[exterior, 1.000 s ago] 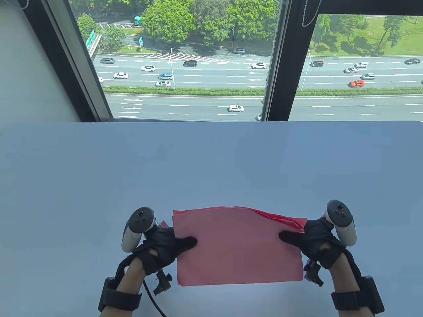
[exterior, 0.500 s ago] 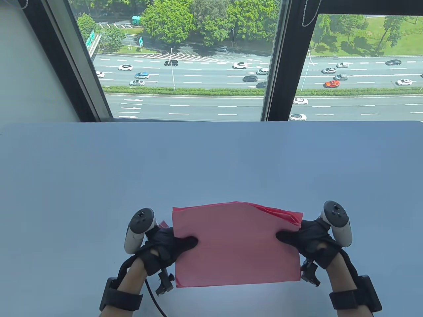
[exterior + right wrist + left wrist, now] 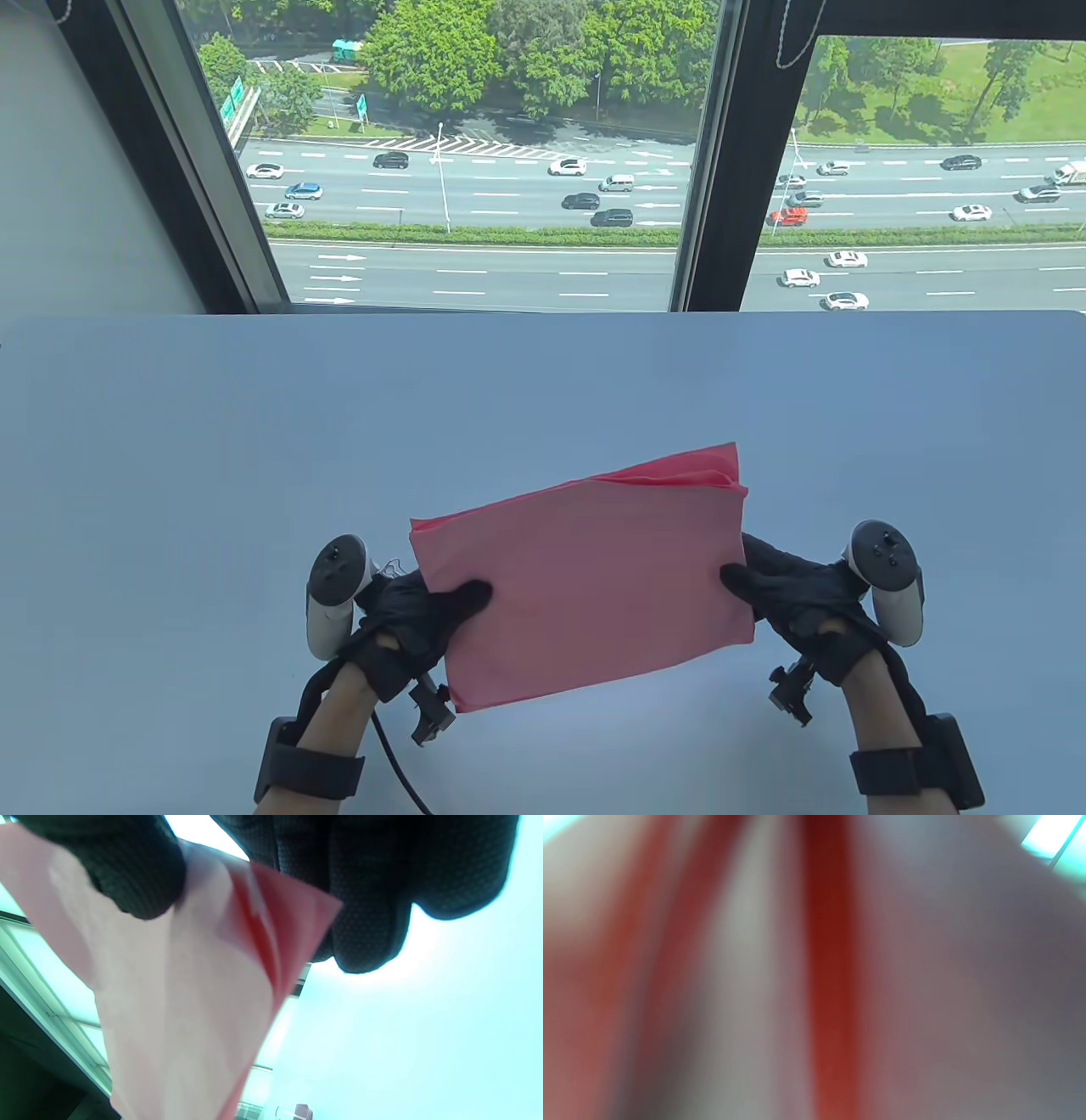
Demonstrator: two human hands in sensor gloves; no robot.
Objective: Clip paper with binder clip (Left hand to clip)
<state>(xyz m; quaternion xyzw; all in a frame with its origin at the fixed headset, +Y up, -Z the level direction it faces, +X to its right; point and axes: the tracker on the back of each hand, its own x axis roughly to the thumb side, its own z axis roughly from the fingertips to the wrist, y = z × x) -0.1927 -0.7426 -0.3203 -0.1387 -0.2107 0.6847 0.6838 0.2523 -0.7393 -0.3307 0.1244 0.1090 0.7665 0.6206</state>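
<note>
A person in black sensor gloves holds a stack of pink paper (image 3: 585, 577) above the pale table (image 3: 543, 399), its right end tipped up and away toward the window (image 3: 475, 161). The left hand (image 3: 416, 620) grips the left edge, thumb laid across the top sheet, fingers hidden beneath. The right hand (image 3: 797, 603) grips the right edge the same way; the right wrist view shows its thumb (image 3: 127, 878) pressing the sheets against the fingers behind, with the loose corners fanning apart. Wire loops of what may be the binder clip (image 3: 392, 567) peek out by the left knuckles, though whether that hand also holds it cannot be told; the left wrist view is pure blur. A small dark object, perhaps another clip (image 3: 302, 1111), sits low in the right wrist view.

The step in hand appears to be squaring the stack. Doing it well likely means tapping the splayed sheets flush before clipping, keeping the right hand's pinch firm so the left can free itself for the clip.
</note>
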